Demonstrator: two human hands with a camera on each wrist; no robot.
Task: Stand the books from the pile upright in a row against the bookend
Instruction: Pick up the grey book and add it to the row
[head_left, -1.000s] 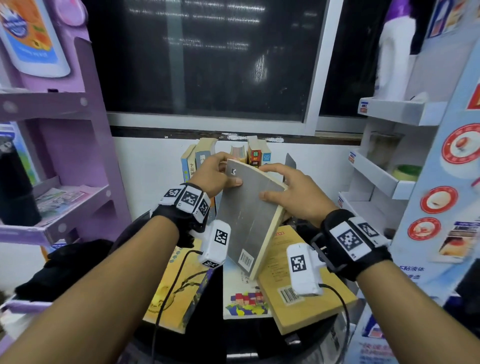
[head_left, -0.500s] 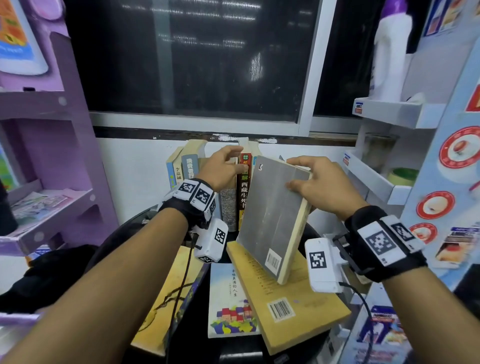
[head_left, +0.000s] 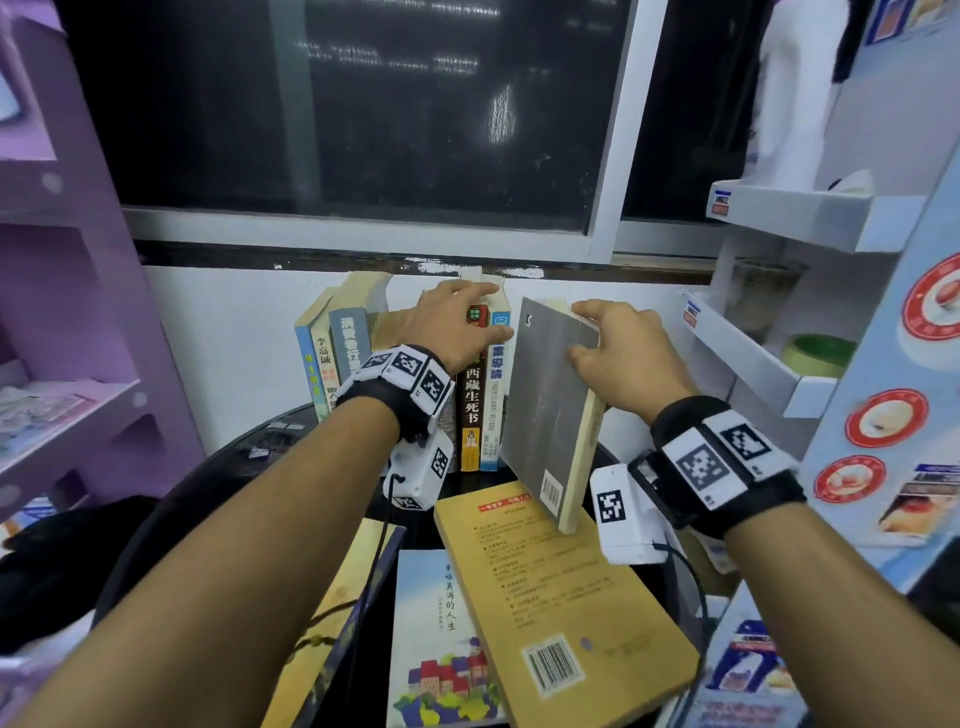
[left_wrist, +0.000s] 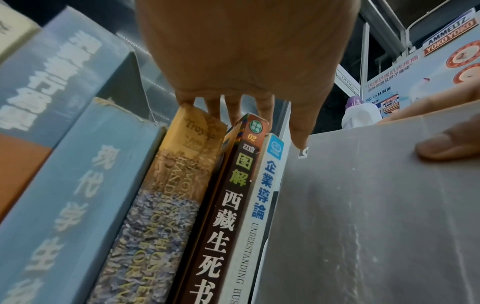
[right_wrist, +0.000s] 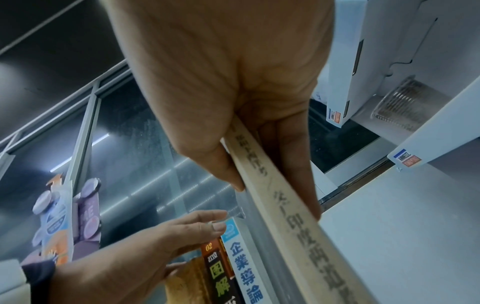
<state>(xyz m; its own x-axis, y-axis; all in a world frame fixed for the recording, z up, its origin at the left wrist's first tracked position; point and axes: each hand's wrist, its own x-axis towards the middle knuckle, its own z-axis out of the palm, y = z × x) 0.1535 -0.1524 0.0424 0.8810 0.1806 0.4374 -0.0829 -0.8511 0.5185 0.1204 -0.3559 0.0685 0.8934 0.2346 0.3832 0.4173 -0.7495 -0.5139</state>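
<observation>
Upright, the grey book (head_left: 550, 405) is pinched by the right hand (head_left: 618, 358); the flat-fingered left hand (head_left: 457, 327) steadies the row (head_left: 480, 395).

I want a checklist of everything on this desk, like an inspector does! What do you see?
Surface: dark round table, mostly covered.
Job's things: grey book tilted beside the standing row of books; yellow book and picture book lying flat. Bookend: not visible.
Clutter: black cloth at left.
Hands: right hand grips the grey book; left hand rests on the row's tops.
Cables: thin wires from wrist cameras.
Surroundings: purple shelf, white shelf, dark window.
</observation>
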